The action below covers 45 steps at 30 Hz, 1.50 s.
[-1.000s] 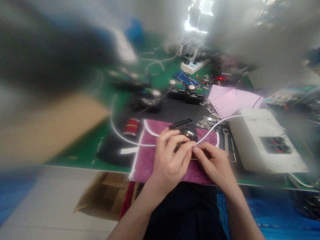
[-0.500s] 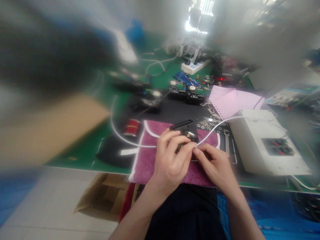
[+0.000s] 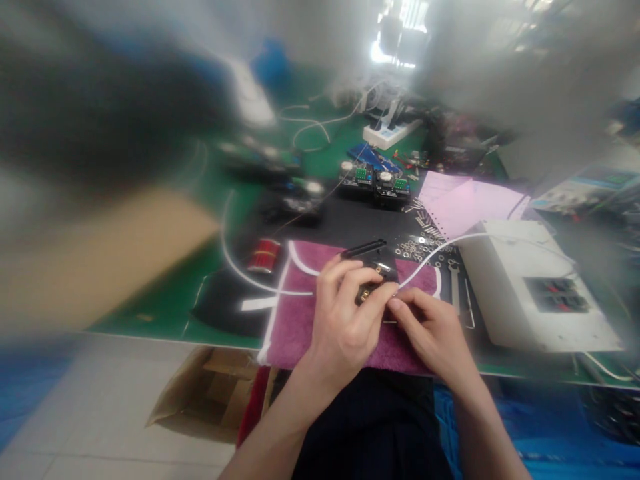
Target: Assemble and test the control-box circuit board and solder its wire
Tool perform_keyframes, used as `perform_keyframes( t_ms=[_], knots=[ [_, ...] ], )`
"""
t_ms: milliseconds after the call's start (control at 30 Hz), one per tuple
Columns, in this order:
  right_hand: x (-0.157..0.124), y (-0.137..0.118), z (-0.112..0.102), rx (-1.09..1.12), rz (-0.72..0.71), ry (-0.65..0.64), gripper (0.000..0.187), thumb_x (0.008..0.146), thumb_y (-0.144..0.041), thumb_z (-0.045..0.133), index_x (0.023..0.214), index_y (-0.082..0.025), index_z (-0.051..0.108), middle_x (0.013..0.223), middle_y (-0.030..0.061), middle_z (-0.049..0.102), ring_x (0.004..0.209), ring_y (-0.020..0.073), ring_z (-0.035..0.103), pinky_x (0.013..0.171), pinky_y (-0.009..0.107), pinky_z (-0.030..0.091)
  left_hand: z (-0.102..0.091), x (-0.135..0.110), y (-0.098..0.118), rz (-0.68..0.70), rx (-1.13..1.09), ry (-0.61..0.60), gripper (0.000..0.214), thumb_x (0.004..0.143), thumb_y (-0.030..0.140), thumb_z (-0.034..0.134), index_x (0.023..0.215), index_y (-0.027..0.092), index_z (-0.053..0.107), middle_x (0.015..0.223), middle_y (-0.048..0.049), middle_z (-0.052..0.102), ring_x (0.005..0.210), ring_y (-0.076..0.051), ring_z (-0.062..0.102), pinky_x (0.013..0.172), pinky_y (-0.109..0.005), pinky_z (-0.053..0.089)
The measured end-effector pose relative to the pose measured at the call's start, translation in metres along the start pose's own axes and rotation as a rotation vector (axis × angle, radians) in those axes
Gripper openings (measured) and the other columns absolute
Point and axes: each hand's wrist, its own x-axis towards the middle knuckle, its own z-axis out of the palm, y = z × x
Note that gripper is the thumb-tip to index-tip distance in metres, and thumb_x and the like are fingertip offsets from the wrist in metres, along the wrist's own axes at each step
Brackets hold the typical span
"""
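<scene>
Over the purple towel [image 3: 295,333], your left hand [image 3: 345,320] and right hand [image 3: 433,323] hold curled fingertips close together beside the black device [image 3: 389,273] on it, though what they pinch, if anything, is hidden.

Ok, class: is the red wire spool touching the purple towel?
Apart: the head view shows a strip of black mat between the red wire spool and the purple towel.

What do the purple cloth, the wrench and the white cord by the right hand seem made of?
Purple cloth: matte textile, perhaps terry or microfibre, from its fuzzy surface. Wrench: probably metal, going by its silvery grey look. White cord: likely smooth plastic, given its even, springy curve.
</scene>
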Motion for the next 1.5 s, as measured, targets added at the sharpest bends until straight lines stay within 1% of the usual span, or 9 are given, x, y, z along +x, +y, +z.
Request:
perform_keyframes(
  t_ms=[100, 233, 433, 533, 633, 833, 1000, 1267, 1500],
  knots=[
    [-0.0001, 0.0005, 0.0002, 0.003, -0.001, -0.001, 0.033, 0.107, -0.049, 0.062, 0.089, -0.022, 0.072, 0.077, 0.0, 0.072, 0.068, 0.015, 0.065, 0.063, 0.025, 0.047, 0.0, 0.0007, 0.0002, -0.026, -0.015, -0.015, 0.031, 0.096, 0.014, 0.076, 0.125, 0.024, 0.075, 0.117, -0.0083, 0.073, 0.127, -0.03, 0.057, 0.122, -0.06, 0.046],
    [-0.0001, -0.0001, 0.0003, 0.008, -0.003, 0.0, 0.034, 0.106, -0.049, 0.063, 0.09, -0.022, 0.073, 0.079, 0.0008, 0.074, 0.068, 0.0153, 0.066, 0.062, 0.025, 0.048, 0.0006, 0.0002, -0.0003, -0.031, -0.025, 0.003, 0.02, 0.095, 0.013, 0.076, 0.111, 0.025, 0.076, 0.113, -0.0065, 0.073, 0.125, -0.029, 0.058, 0.122, -0.059, 0.047],
    [-0.0004, -0.001, -0.0003, 0.013, -0.016, 0.016, 0.033, 0.105, -0.048, 0.064, 0.09, -0.021, 0.074, 0.077, 0.0007, 0.074, 0.067, 0.0151, 0.066, 0.062, 0.025, 0.048, -0.0008, 0.0003, -0.0003, -0.014, -0.029, -0.023, 0.032, 0.096, 0.013, 0.074, 0.126, 0.024, 0.074, 0.119, -0.0085, 0.072, 0.129, -0.03, 0.056, 0.123, -0.061, 0.045],
    [-0.0011, -0.0002, -0.0004, 0.019, -0.022, 0.023, 0.032, 0.106, -0.047, 0.064, 0.089, -0.022, 0.073, 0.074, -0.0007, 0.071, 0.065, 0.0143, 0.064, 0.062, 0.025, 0.047, -0.0013, 0.0011, 0.0002, -0.035, -0.048, -0.023, 0.026, 0.095, 0.014, 0.077, 0.12, 0.021, 0.074, 0.116, -0.0082, 0.073, 0.129, -0.029, 0.056, 0.124, -0.059, 0.045],
    [-0.0014, 0.0012, -0.0004, 0.019, -0.023, 0.023, 0.032, 0.106, -0.047, 0.064, 0.089, -0.021, 0.073, 0.073, -0.0007, 0.07, 0.064, 0.0142, 0.063, 0.061, 0.025, 0.047, -0.0003, 0.0008, 0.0, -0.037, -0.052, 0.001, 0.019, 0.095, 0.012, 0.076, 0.111, 0.023, 0.075, 0.113, -0.0062, 0.074, 0.126, -0.028, 0.057, 0.122, -0.057, 0.047],
    [-0.0015, 0.0014, -0.0005, 0.015, -0.026, 0.029, 0.032, 0.106, -0.047, 0.063, 0.087, -0.022, 0.072, 0.071, -0.0025, 0.068, 0.062, 0.0129, 0.061, 0.061, 0.025, 0.045, -0.0001, 0.0002, -0.0003, -0.027, -0.039, -0.024, 0.03, 0.096, 0.015, 0.075, 0.125, 0.025, 0.073, 0.118, -0.0078, 0.073, 0.13, -0.03, 0.057, 0.123, -0.059, 0.046],
    [-0.0019, 0.0019, -0.0007, 0.006, -0.03, 0.027, 0.033, 0.107, -0.047, 0.062, 0.089, -0.022, 0.073, 0.073, -0.002, 0.069, 0.064, 0.0136, 0.062, 0.063, 0.026, 0.045, -0.0002, 0.0007, -0.0006, -0.037, -0.045, -0.003, 0.019, 0.096, 0.015, 0.075, 0.113, 0.025, 0.075, 0.114, -0.0062, 0.074, 0.127, -0.029, 0.058, 0.122, -0.058, 0.047],
    [-0.0015, 0.0026, -0.0001, -0.004, -0.034, 0.023, 0.033, 0.108, -0.047, 0.062, 0.088, -0.022, 0.072, 0.072, -0.0023, 0.068, 0.065, 0.0132, 0.061, 0.064, 0.026, 0.044, -0.0001, 0.0014, -0.002, -0.009, -0.039, -0.024, 0.029, 0.097, 0.015, 0.076, 0.124, 0.023, 0.074, 0.118, -0.0079, 0.073, 0.13, -0.029, 0.056, 0.125, -0.06, 0.044],
    [-0.0003, 0.0026, 0.0, -0.002, -0.033, 0.022, 0.034, 0.108, -0.047, 0.061, 0.089, -0.022, 0.073, 0.074, -0.0018, 0.069, 0.065, 0.0133, 0.062, 0.064, 0.026, 0.044, 0.0, 0.0011, -0.0017, -0.006, -0.044, 0.001, 0.023, 0.097, 0.012, 0.074, 0.116, 0.025, 0.076, 0.115, -0.0067, 0.073, 0.129, -0.029, 0.056, 0.123, -0.059, 0.046]
  ],
)
